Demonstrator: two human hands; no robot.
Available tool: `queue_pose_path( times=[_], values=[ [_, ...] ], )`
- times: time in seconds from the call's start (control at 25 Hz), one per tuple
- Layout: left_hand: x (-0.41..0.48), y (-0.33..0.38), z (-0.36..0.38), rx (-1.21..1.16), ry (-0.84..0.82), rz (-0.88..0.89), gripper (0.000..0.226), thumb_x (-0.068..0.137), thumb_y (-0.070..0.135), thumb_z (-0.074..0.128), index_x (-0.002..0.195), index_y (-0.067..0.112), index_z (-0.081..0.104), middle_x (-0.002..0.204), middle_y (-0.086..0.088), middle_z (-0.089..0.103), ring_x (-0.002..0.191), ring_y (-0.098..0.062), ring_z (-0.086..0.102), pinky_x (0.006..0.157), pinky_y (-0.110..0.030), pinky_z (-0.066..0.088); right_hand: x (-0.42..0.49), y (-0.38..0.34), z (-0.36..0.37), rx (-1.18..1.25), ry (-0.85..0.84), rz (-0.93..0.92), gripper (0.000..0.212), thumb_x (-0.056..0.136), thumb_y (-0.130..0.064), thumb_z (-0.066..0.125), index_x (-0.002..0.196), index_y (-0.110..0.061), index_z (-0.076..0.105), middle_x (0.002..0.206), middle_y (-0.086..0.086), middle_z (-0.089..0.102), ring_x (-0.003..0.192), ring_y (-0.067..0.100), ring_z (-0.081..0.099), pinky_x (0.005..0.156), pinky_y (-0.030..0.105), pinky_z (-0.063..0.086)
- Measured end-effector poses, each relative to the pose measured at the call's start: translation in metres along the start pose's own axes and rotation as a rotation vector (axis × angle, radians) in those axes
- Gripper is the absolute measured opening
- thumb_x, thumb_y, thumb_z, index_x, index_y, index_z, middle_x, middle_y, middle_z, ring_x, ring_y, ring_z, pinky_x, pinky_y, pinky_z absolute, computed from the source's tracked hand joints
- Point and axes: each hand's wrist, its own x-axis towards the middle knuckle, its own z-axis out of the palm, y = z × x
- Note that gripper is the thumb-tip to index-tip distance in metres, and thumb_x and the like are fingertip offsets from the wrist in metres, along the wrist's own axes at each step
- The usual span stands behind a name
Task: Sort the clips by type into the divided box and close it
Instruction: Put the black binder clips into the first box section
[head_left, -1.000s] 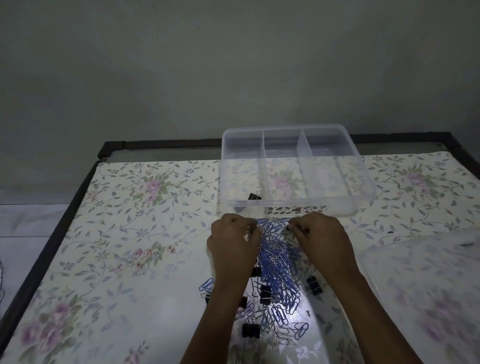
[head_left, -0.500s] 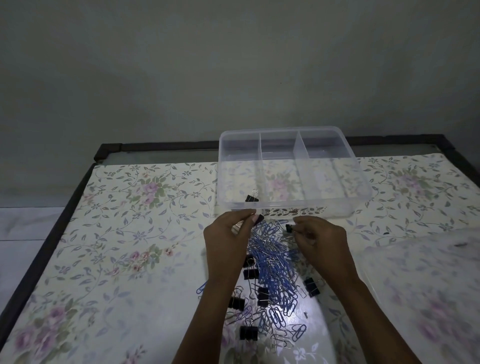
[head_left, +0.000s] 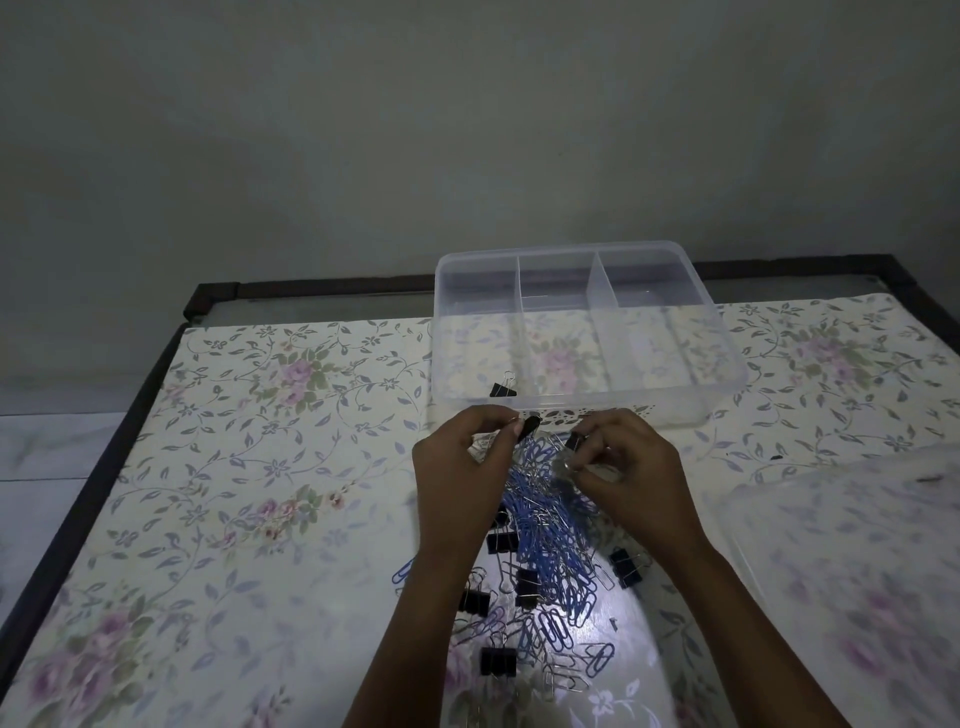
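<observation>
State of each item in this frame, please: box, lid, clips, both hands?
divided box: open, one binder clip in left compartment, others empty
lid: off, lying at right
clip pile: unsorted, outside box
left hand: pinches a black clip
right hand: pinches another black clip

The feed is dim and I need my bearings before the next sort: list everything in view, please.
divided box: one, clear, three compartments, far centre of table
boxed binder clip: one, black, left compartment
loose binder clips: about six, black, around the heap
paper clips: many, blue and silver, heap between the forearms
lid: one, translucent, near right
table cover: one, floral
left hand: grip on a black binder clip
right hand: grip on a second black binder clip
</observation>
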Motion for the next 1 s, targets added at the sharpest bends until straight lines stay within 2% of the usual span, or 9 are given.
queue_pose_path(
  times=[0.12, 0.28, 0.44, 0.56, 0.64, 0.72, 0.76, 0.84, 1.0],
  values=[
    [0.000, 0.000, 0.001, 0.008, 0.009, 0.022, 0.011, 0.078, 0.008, 0.071, 0.078, 0.020, 0.070, 0.074, 0.020, 0.064, 0.077, 0.011, 0.060, 0.067, -0.002, 0.041, 0.000, -0.001, 0.001, 0.099, -0.036, 0.099, 0.032, 0.063, 0.015, 0.073, 0.070, -0.016, 0.071, 0.086, -0.002, 0.063, 0.083, 0.000, 0.061, 0.071, 0.010, 0.050],
    [0.000, 0.001, -0.001, 0.012, 0.014, 0.037, 0.011, 0.078, 0.009, 0.070, 0.080, 0.019, 0.070, 0.076, 0.021, 0.065, 0.080, 0.009, 0.061, 0.070, -0.004, 0.043, 0.004, -0.011, -0.003, 0.223, 0.015, 0.156, 0.038, 0.064, 0.020, 0.069, 0.069, -0.017, 0.069, 0.081, -0.003, 0.067, 0.075, 0.005, 0.064, 0.071, 0.016, 0.052],
    [0.011, 0.015, -0.005, -0.034, 0.155, 0.025, 0.013, 0.079, 0.010, 0.070, 0.085, 0.022, 0.068, 0.076, 0.022, 0.064, 0.076, 0.006, 0.063, 0.065, -0.011, 0.048, 0.016, -0.034, -0.007, 0.296, 0.117, 0.142, 0.033, 0.066, 0.014, 0.071, 0.070, -0.018, 0.069, 0.077, -0.009, 0.070, 0.074, 0.007, 0.066, 0.067, 0.015, 0.052],
    [0.023, 0.021, -0.006, -0.070, 0.300, -0.062, 0.014, 0.080, 0.010, 0.069, 0.085, 0.022, 0.066, 0.071, 0.019, 0.063, 0.062, -0.001, 0.063, 0.055, -0.014, 0.049, 0.034, -0.057, 0.005, 0.322, 0.177, 0.100, 0.022, 0.070, 0.008, 0.072, 0.078, -0.012, 0.072, 0.085, 0.002, 0.071, 0.076, 0.009, 0.068, 0.070, 0.017, 0.053],
    [0.029, 0.017, -0.004, -0.049, 0.344, -0.117, 0.012, 0.080, 0.011, 0.069, 0.084, 0.022, 0.066, 0.069, 0.015, 0.064, 0.055, -0.007, 0.064, 0.057, -0.026, 0.053, 0.038, -0.063, 0.020, 0.304, 0.176, 0.139, 0.025, 0.073, 0.006, 0.072, 0.088, -0.014, 0.071, 0.093, 0.004, 0.070, 0.080, 0.007, 0.068, 0.075, 0.019, 0.054],
    [0.033, 0.012, -0.003, -0.036, 0.304, -0.171, 0.015, 0.081, 0.016, 0.068, 0.095, 0.020, 0.067, 0.076, 0.008, 0.069, 0.058, -0.012, 0.066, 0.063, -0.034, 0.057, 0.037, -0.060, 0.031, 0.318, 0.115, 0.221, 0.034, 0.076, 0.003, 0.069, 0.106, -0.012, 0.066, 0.108, 0.002, 0.066, 0.093, 0.008, 0.065, 0.085, 0.023, 0.053],
    [0.034, 0.012, -0.001, -0.048, 0.261, -0.204, 0.023, 0.082, 0.019, 0.068, 0.105, 0.020, 0.065, 0.085, 0.007, 0.069, 0.059, -0.012, 0.067, 0.064, -0.032, 0.057, 0.036, -0.058, 0.033, 0.359, 0.066, 0.261, 0.040, 0.079, 0.003, 0.067, 0.116, -0.011, 0.061, 0.115, -0.004, 0.061, 0.102, 0.008, 0.062, 0.089, 0.024, 0.051],
    [0.033, 0.013, 0.000, -0.093, 0.185, -0.243, 0.032, 0.085, 0.021, 0.064, 0.117, 0.019, 0.060, 0.095, 0.011, 0.064, 0.062, -0.012, 0.066, 0.060, -0.017, 0.054, 0.035, -0.057, 0.031, 0.415, 0.008, 0.268, 0.046, 0.083, 0.005, 0.061, 0.124, -0.015, 0.054, 0.119, -0.011, 0.055, 0.110, 0.005, 0.057, 0.090, 0.021, 0.049],
    [0.029, 0.021, -0.006, -0.022, 0.138, -0.141, 0.020, 0.087, 0.009, 0.059, 0.106, 0.015, 0.061, 0.087, 0.018, 0.060, 0.066, -0.003, 0.062, 0.059, -0.006, 0.045, 0.034, -0.062, 0.016, 0.278, 0.156, 0.145, 0.032, 0.082, 0.004, 0.062, 0.103, -0.020, 0.063, 0.102, -0.004, 0.066, 0.092, 0.005, 0.063, 0.074, 0.013, 0.051]
  ],
)
